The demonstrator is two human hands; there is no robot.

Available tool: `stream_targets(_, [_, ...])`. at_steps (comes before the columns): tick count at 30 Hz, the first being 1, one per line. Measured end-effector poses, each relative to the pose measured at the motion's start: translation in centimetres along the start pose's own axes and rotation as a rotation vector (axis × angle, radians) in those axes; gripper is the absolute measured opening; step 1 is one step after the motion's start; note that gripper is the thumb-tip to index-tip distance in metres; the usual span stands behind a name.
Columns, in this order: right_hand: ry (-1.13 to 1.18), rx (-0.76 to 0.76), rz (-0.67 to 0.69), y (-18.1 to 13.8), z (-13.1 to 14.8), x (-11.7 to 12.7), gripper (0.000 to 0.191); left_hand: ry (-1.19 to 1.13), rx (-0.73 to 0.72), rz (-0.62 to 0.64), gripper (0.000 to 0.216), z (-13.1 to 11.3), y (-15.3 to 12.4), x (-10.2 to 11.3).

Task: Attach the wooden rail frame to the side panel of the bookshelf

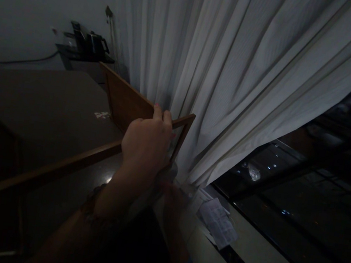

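Observation:
My left hand [149, 138], with a beaded bracelet at its wrist, is closed over the top edge of a brown wooden frame [75, 162]. The frame's upright corner stands just right of the fingers, close to the curtain. A wooden panel [130, 102] rises behind this hand. Lower down, my right hand [173, 201] is smeared by motion and dim, with a band at its wrist. Near its fingers is a pale, see-through, plastic-looking thing [169, 173]; I cannot tell whether the hand holds it.
White curtains [218, 67] hang close ahead, beside dark glass [284, 200] at right. Crumpled printed paper [218, 221] lies low by the glass on the pale floor. A grey-brown surface [51, 100] spreads left. Behind it, a dark kettle [96, 43] stands on a small shelf.

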State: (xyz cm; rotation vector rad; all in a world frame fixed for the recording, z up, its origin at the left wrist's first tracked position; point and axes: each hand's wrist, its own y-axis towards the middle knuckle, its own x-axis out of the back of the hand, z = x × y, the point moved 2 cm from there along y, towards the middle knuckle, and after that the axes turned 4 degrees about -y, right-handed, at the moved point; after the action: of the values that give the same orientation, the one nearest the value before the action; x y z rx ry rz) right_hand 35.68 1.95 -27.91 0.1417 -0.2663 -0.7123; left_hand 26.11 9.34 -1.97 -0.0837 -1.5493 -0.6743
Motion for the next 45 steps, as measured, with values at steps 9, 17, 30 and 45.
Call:
stream_targets(9, [0.208,-0.166,0.21,0.5,0.2,-0.4,0.034,-0.012,0.009,0.023,0.041,0.0,0.0,0.1])
stream_targets(17, [0.228,-0.087,0.247,0.7,0.1,-0.4,0.045,0.018,0.021,0.047,0.041,-0.1,0.1,0.2])
stream_targets(30, [0.399,-0.183,0.252,0.0,0.3,-0.5,0.037,0.073,-0.001,0.018,0.046,-0.5,-0.2,0.7])
stream_targets(45, [0.144,-0.166,0.17,0.6,0.1,0.6,0.037,0.048,-0.011,0.008,0.036,-0.6,-0.2,0.9])
